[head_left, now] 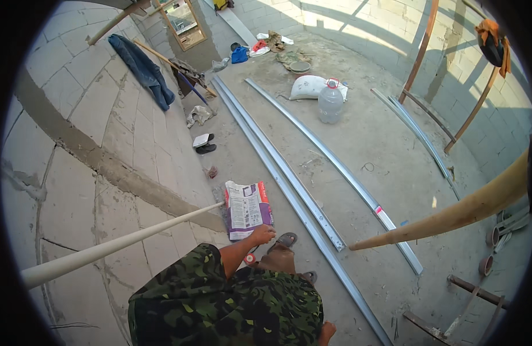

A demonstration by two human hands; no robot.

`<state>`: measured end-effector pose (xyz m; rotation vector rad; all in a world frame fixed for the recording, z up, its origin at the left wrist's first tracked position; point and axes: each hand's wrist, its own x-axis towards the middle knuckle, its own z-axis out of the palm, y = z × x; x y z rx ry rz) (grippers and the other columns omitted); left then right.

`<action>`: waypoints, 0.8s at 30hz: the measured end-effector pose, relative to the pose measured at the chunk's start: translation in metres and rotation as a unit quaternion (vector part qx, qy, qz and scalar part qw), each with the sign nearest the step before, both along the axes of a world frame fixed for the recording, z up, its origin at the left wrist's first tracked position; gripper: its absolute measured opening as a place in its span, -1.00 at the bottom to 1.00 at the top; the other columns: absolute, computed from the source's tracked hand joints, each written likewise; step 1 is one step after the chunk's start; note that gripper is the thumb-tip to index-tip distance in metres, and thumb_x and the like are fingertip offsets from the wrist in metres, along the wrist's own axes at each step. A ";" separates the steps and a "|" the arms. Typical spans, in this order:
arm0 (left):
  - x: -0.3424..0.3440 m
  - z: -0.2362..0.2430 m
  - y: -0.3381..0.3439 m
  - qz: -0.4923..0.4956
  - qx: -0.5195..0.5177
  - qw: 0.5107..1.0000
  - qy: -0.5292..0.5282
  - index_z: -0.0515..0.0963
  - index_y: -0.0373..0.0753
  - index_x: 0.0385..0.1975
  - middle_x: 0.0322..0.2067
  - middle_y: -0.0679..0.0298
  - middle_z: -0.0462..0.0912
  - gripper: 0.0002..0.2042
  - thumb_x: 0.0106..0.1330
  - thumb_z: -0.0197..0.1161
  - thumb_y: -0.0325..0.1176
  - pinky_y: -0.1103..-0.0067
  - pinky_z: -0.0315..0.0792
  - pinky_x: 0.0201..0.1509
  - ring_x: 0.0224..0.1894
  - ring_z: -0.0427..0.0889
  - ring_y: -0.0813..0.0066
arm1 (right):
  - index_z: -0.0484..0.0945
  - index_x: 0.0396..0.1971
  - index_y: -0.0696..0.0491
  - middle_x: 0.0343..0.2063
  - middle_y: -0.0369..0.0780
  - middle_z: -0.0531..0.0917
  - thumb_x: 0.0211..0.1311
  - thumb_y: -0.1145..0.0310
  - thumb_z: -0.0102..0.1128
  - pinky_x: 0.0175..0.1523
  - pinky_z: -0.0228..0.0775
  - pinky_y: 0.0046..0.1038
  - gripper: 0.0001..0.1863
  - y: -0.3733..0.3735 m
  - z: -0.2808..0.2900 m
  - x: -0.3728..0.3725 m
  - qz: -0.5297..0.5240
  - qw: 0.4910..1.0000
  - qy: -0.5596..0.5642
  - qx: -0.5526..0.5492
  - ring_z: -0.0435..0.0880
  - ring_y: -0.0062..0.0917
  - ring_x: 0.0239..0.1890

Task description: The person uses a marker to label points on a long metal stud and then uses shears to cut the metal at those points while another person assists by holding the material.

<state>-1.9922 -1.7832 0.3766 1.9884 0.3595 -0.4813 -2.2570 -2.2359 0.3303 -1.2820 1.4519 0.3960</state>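
My left hand (pixel 263 234) is in front of my body with its fingers curled; whatever is in them is too small to make out. Just below it, beside my leg, shows a small round red-and-white thing (pixel 250 259), with a dark line between it and the hand. Beyond the hand, a printed paper sack (pixel 247 210) in white, purple and red lies by the left wall. My right hand (pixel 328 330) hangs low at my right side, mostly hidden by my camouflage shirt, so its fingers cannot be read. Long metal profiles (pixel 289 196) lie on the floor right of my sandals.
A pale pole (pixel 127 245) slants across the left, and a wooden pole (pixel 450 216) rises at the right. Another metal profile (pixel 335 164) lies beyond the pair. Farther off are a clear water jug (pixel 330 104), a white sack (pixel 306 87) and a basin (pixel 300 67).
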 end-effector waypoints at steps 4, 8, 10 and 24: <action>-0.041 -0.008 0.014 0.058 0.005 0.998 0.028 0.65 -0.33 -0.26 -0.63 0.24 0.59 -0.73 0.15 0.22 -0.27 0.52 0.46 -0.56 -0.65 0.56 0.48 | 0.38 -0.46 0.12 -0.67 -0.23 0.41 0.18 0.44 0.01 -0.76 0.13 -0.51 -0.91 -0.022 -0.008 0.015 0.017 1.000 0.012 0.015 0.41 -0.50 -0.76; -0.054 -0.029 0.023 0.063 0.015 0.995 0.078 0.66 -0.28 -0.27 -0.66 0.24 0.58 -0.75 0.13 0.20 -0.29 0.52 0.44 -0.58 -0.67 0.55 0.49 | 0.38 -0.45 0.12 -0.66 -0.23 0.41 0.20 0.43 0.02 -0.77 0.12 -0.53 -0.91 -0.050 -0.008 0.036 0.033 0.999 -0.004 0.002 0.41 -0.51 -0.76; -0.067 -0.032 0.030 0.053 0.023 0.995 0.082 0.66 -0.26 -0.27 -0.66 0.24 0.58 -0.76 0.13 0.19 -0.30 0.52 0.43 -0.59 -0.68 0.55 0.49 | 0.39 -0.44 0.12 -0.65 -0.22 0.43 0.23 0.42 0.03 -0.77 0.14 -0.52 -0.89 -0.043 0.010 0.058 0.103 0.992 0.012 -0.069 0.43 -0.50 -0.75; -0.019 0.022 0.003 0.101 -0.010 0.985 0.139 0.58 -0.34 -0.11 -0.49 0.26 0.59 -0.69 0.25 0.19 -0.26 0.61 0.44 -0.52 -0.54 0.55 0.55 | 0.46 -0.36 0.23 -0.57 -0.16 0.54 0.20 0.34 0.03 -0.65 0.31 -0.49 -0.78 -0.021 0.010 0.054 0.121 0.992 -0.032 -0.017 0.57 -0.45 -0.65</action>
